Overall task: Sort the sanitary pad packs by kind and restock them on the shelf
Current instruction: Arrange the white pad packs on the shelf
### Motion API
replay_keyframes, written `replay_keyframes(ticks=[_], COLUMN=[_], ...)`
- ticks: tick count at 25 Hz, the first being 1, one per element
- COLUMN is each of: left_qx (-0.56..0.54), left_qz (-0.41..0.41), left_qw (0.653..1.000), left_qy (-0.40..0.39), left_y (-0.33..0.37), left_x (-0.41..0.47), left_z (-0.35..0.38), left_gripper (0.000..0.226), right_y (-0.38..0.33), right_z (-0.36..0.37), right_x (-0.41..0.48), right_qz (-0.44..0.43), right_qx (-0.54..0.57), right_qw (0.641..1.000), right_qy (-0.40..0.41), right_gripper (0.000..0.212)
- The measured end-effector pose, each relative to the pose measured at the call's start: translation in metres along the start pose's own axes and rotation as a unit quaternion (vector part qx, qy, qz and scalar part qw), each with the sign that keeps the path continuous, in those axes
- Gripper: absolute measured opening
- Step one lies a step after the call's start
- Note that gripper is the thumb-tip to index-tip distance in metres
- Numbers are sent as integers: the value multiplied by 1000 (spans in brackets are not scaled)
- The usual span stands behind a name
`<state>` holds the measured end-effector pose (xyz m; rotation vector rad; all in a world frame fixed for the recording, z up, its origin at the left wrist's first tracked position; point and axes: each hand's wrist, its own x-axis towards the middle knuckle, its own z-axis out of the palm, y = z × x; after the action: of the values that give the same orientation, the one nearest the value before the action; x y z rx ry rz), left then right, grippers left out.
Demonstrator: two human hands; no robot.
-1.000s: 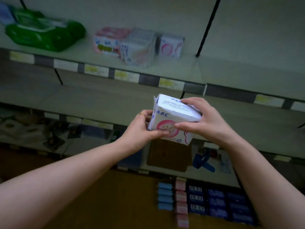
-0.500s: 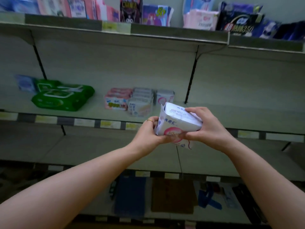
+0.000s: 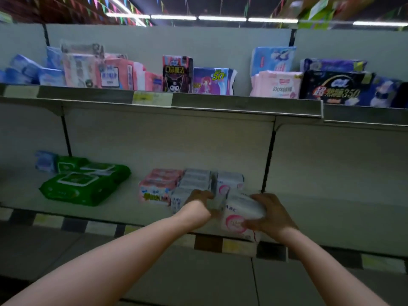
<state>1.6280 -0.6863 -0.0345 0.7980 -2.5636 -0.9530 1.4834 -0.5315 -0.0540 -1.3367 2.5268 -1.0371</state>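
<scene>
Where fingers (image 3: 262, 198) curl, pad pack (image 3: 234, 224) — clasped between

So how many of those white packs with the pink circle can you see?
2. The held pack sits between the left hand and right hand at the middle shelf's front edge; the second pack stands on that shelf just behind. More may be hidden behind it.

At the front edge of the shelf (image 3: 114, 207), the pack (image 3: 239, 214) between our left hand (image 3: 199, 203) and right hand (image 3: 271, 214) lies before another pack (image 3: 229, 184); wipes (image 3: 84, 184) lie well left
</scene>
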Motion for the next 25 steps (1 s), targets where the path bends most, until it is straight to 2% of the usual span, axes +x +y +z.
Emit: replay_keyframes(ticks=[4,9,11,12,16,22,25], left_qx=[71,186,213,223,262,287,292], left_qz=[17,7,-14,-23,-33,-7,-17], left_qw=[997,982,977,974,964,953,947], left_qy=[22,38,22,13,-34,-98,-129], left_y=[-13,-40,-46,-49,-51,-55,-61], left_x=[63,110,125,131,158,204,218], left_z=[7,17,17,16,18,19,26], left_gripper=[51,60,63,64,61,52,50], right_y=[42,65,70,69,62,58,59], right_z=[27,48,53,54,61,63,68], right_x=[67,108,121,127,144,165,173], right_qz=[-29,-38,-58,-61,-64,-61,-47], right_qx=[-9,-34,-43,-58,-152,-226,-245], right_qw=[999,996,994,993,985,970,965], right_qy=[-19,-70,-80,-85,-42,-70,-77], right_gripper=[109,115,137,141,104,86,86])
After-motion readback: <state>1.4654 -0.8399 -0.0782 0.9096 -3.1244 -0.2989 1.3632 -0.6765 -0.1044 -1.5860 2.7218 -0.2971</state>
